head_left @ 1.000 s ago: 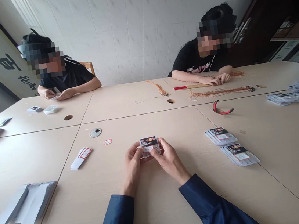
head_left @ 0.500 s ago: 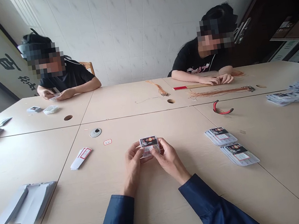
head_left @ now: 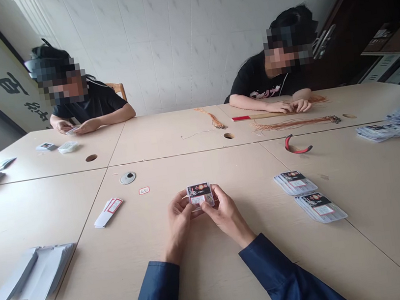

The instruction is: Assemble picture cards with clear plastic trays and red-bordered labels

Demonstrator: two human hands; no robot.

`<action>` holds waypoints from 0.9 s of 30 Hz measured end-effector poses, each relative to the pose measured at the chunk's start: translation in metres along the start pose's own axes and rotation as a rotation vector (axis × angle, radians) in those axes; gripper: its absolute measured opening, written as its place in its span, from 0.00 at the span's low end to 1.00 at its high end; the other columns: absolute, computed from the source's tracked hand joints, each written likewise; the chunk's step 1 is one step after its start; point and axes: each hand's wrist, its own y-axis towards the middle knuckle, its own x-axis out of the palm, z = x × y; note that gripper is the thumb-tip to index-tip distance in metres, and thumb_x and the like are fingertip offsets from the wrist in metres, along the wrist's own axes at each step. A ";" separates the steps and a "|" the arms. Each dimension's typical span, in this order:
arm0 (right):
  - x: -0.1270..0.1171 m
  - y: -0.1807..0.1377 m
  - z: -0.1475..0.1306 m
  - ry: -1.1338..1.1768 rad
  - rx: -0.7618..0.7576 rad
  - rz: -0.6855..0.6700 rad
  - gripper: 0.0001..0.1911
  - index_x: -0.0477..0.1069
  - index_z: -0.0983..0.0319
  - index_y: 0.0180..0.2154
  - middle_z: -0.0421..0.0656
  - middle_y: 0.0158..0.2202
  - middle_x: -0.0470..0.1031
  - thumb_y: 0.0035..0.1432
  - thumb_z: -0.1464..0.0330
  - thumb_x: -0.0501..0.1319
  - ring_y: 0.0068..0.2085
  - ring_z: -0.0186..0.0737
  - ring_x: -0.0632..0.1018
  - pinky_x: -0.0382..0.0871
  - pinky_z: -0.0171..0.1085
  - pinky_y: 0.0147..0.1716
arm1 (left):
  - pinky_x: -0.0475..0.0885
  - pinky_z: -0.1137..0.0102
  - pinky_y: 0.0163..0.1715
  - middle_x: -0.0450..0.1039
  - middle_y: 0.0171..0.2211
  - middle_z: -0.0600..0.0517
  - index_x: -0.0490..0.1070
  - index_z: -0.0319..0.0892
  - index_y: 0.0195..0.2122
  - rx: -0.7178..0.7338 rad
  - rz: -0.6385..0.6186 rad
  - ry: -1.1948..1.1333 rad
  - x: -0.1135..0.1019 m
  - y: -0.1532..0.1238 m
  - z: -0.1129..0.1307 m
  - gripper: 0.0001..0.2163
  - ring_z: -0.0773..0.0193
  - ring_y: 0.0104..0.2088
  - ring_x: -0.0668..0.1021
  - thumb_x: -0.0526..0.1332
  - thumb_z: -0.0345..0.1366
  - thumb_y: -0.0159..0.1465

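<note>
Between both hands I hold a small flat clear plastic case [head_left: 199, 189] with a black printed label across its top and a white, red-edged sticker below. My left hand [head_left: 180, 218] grips its left side, thumb on the lower front. On the right side my right hand [head_left: 227, 210] is closed around the edge, its thumb near the sticker. The fingers behind the case are partly hidden. A small red-framed sticker [head_left: 144, 190] lies on the table to the left. To the right are two fanned stacks of similar cases, a rear stack [head_left: 296, 182] and a front stack [head_left: 321, 206].
White strips [head_left: 51, 270] lie at the left, with a smaller strip bundle [head_left: 108, 213] nearer. A red curved object [head_left: 296, 149] and orange cords [head_left: 293, 123] sit farther back. Two people sit opposite: one person's hands [head_left: 78, 127] hold a card-like item; another's hands [head_left: 292, 106] rest near a ruler-like strip.
My thumbs have shifted down slightly on the front of the case, so more of its sticker shows. Both hands still hold it in the same place.
</note>
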 end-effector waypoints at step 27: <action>0.000 0.000 0.000 -0.053 0.016 0.037 0.04 0.65 0.60 0.34 0.38 0.28 0.71 0.56 0.66 0.56 0.28 0.36 0.71 0.66 0.33 0.28 | 0.77 0.63 0.40 0.78 0.42 0.42 0.73 0.37 0.44 -0.012 -0.042 0.070 -0.003 0.001 -0.003 0.15 0.53 0.42 0.80 0.66 0.36 0.56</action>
